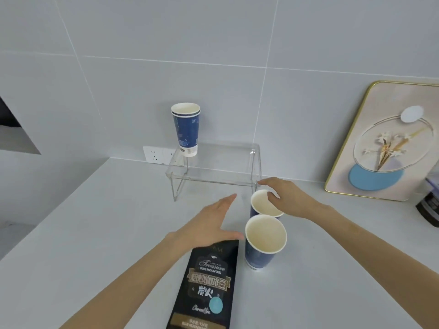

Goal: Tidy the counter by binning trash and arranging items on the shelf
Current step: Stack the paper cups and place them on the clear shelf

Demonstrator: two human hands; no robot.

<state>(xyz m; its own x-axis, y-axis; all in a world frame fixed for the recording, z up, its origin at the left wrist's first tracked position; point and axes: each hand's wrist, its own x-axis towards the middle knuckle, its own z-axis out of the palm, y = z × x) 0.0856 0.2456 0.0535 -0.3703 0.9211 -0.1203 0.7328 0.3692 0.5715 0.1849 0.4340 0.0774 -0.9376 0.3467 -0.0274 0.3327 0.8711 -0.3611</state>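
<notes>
A clear acrylic shelf (213, 176) stands on the white counter (95, 233) against the tiled wall. On its left back corner stand two stacked blue paper cups (186, 129). In front of the shelf's right leg are two more blue paper cups, upright and empty: a far cup (262, 206) and a near cup (264, 241). My right hand (285, 198) curls over the far cup's rim, fingers touching it. My left hand (209, 222) is flat with fingers apart, resting over the top of a black coffee bean bag (206, 283) that lies on the counter.
A gold-framed flower picture (384, 143) leans on the wall at the right. A dark jar (430, 205) sits at the right edge. A wall socket (156, 155) is behind the shelf's left side. The counter's left edge drops off near a dark opening (14, 129).
</notes>
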